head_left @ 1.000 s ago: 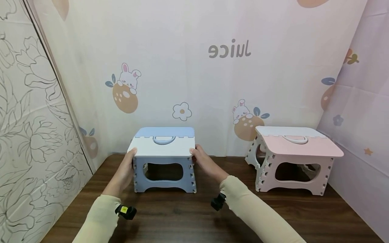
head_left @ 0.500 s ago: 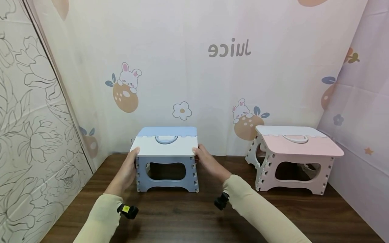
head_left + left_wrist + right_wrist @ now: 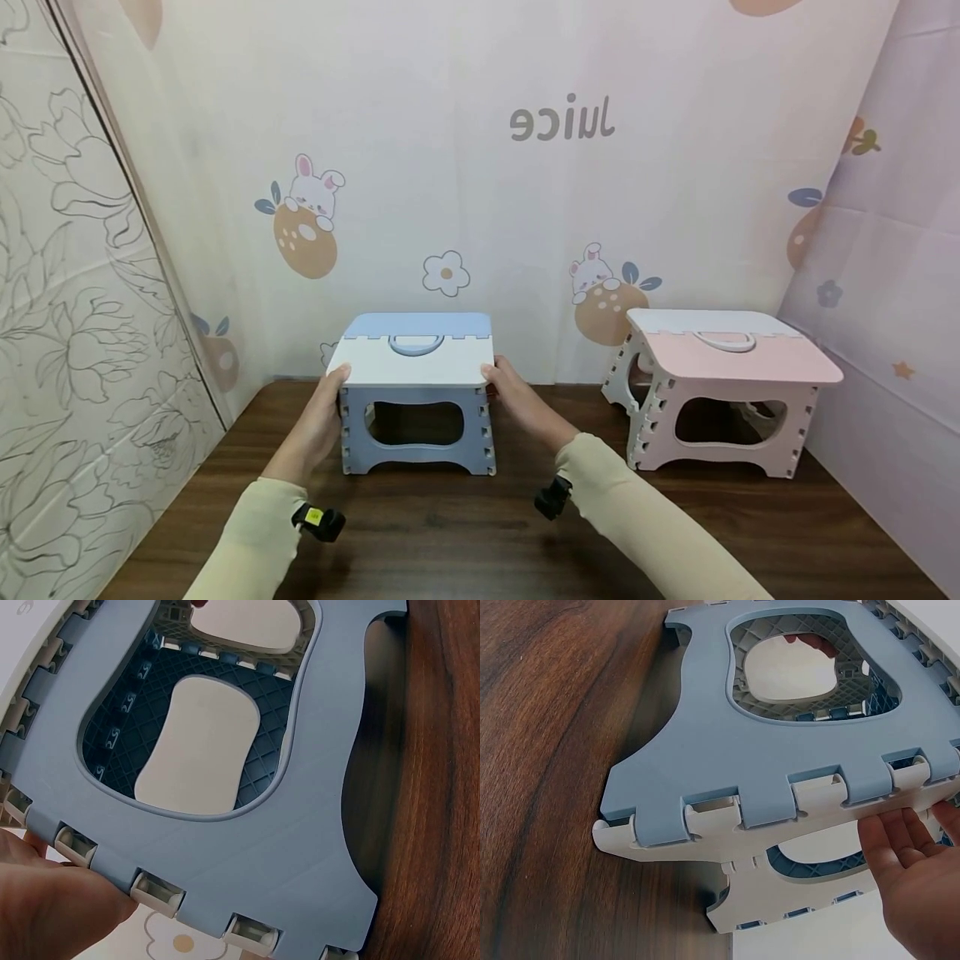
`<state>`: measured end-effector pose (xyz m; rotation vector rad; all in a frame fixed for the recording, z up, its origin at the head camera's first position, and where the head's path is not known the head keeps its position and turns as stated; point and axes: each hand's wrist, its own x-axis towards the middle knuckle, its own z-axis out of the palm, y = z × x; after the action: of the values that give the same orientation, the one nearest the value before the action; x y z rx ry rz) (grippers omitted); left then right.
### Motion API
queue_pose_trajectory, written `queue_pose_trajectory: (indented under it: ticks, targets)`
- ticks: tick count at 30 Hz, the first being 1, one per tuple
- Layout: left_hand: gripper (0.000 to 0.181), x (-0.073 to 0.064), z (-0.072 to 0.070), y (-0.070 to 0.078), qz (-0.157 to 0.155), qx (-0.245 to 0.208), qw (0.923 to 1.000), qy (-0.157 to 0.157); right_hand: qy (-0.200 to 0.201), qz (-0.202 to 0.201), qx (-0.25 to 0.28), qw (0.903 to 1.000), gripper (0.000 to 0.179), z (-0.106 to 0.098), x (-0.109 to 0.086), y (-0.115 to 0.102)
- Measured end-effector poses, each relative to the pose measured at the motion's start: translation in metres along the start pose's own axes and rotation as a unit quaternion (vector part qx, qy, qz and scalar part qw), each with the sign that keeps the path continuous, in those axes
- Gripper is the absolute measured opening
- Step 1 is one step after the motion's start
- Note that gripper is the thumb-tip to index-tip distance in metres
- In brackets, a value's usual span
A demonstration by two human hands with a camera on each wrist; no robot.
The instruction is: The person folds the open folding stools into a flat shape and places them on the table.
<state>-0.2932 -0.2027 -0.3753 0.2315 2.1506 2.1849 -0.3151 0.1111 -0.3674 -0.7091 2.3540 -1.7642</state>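
Observation:
A blue and white folding stool [image 3: 442, 371] stands unfolded on the wooden table, its blue carrying handle [image 3: 416, 352] lying flat in the top. My left hand [image 3: 321, 417] holds its left side, thumb on the top's front corner. On the opposite side my right hand [image 3: 519, 400] grips it the same way, thumb over the edge. The left wrist view shows the blue front leg panel [image 3: 322, 787] with its oval opening and hinge slots, the hand [image 3: 60, 907] beside them. In the right wrist view, fingers [image 3: 904, 836] curl against the white side panel [image 3: 780, 840].
To the right, a pink and white folding stool [image 3: 738, 362] stands unfolded and slightly turned. A printed curtain [image 3: 450, 167] hangs behind the table [image 3: 435, 542], with more curtain [image 3: 97, 300] at the left side.
The blue and white stool has shifted slightly to the right with both my hands on it. The pink stool has stayed in its place.

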Motion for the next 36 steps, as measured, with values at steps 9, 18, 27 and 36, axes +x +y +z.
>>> queue_pose_trajectory:
  ticks: [9, 18, 27, 36]
  targets:
    - [0.079, -0.001, 0.006, 0.001, 0.005, -0.003, 1.0, 0.002, 0.004, 0.004, -0.009, 0.9999, 0.061, -0.005, -0.004, 0.001]
    - [0.078, 0.0, 0.011, 0.001, 0.005, -0.005, 0.9999, 0.009, 0.002, 0.003, -0.006, 1.0, 0.059, -0.008, -0.006, 0.002]
    - [0.081, -0.001, 0.016, -0.001, -0.005, 0.003, 0.9999, 0.013, 0.001, 0.012, -0.009, 0.9999, 0.063, -0.014, -0.01, 0.003]
    - [0.081, 0.0, 0.02, -0.004, -0.004, 0.0, 0.9999, 0.009, 0.005, 0.02, -0.014, 0.9997, 0.064, -0.019, -0.013, 0.003]
